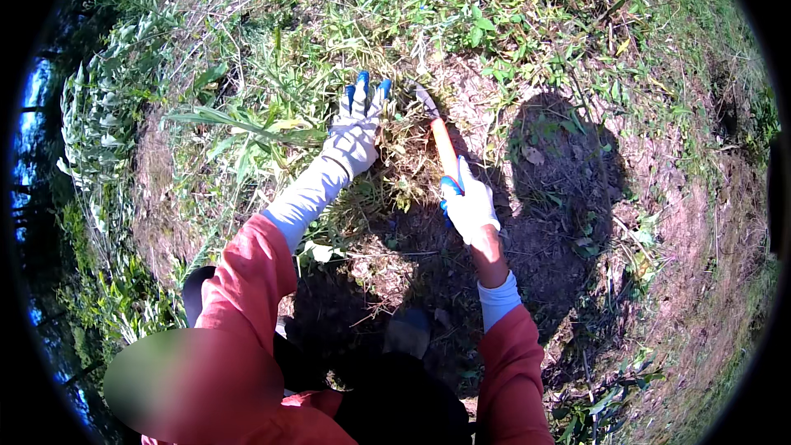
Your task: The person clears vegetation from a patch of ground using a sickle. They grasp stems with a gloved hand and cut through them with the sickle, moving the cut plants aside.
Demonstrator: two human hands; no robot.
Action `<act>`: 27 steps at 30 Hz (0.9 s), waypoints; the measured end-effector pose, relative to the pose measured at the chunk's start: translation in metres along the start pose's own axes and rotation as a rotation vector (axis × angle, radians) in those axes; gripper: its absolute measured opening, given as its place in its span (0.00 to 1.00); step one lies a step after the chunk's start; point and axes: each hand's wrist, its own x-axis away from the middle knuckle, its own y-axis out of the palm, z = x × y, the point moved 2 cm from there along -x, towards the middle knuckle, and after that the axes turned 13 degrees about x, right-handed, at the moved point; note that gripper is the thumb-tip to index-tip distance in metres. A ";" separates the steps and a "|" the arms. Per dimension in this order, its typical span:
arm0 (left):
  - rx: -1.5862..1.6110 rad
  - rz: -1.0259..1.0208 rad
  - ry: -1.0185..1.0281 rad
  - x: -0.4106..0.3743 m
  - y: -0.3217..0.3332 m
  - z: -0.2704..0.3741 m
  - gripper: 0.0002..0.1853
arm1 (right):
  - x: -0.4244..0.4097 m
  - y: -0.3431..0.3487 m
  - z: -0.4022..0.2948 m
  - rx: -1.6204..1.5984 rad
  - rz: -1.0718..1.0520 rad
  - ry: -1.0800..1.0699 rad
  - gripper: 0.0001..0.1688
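Note:
My left hand wears a white work glove with blue fingertips. Its fingers are spread, palm down, over green weeds and beside a clump of dry, matted grass. No object shows in its grasp. In a similar glove, my right hand grips the orange handle of a small sickle-like hand tool. The tool's metal blade points away from me, at the upper right of the clump. Grass partly hides the blade's tip.
Low weeds cover the ground ahead. Bare soil with dry litter lies to the right, past my shadow. Taller leafy plants stand at the left. A shoe is in shade below my hands.

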 end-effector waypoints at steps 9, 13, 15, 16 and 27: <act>-0.207 -0.292 0.097 -0.039 0.045 -0.022 0.38 | 0.055 0.016 0.042 -0.219 -0.026 0.073 0.31; -0.088 -0.291 -0.114 -0.029 0.011 -0.011 0.31 | 0.083 0.014 0.023 -0.412 -0.036 0.214 0.30; -0.136 -0.195 -0.111 -0.027 0.022 -0.023 0.44 | 0.090 0.016 0.012 -0.526 -0.050 0.312 0.29; -0.132 -0.183 -0.129 -0.024 0.023 -0.022 0.43 | 0.091 0.023 0.008 -0.570 -0.029 0.337 0.27; -0.145 -0.085 0.060 0.000 0.025 -0.027 0.25 | 0.003 0.015 -0.021 -0.304 0.037 0.046 0.28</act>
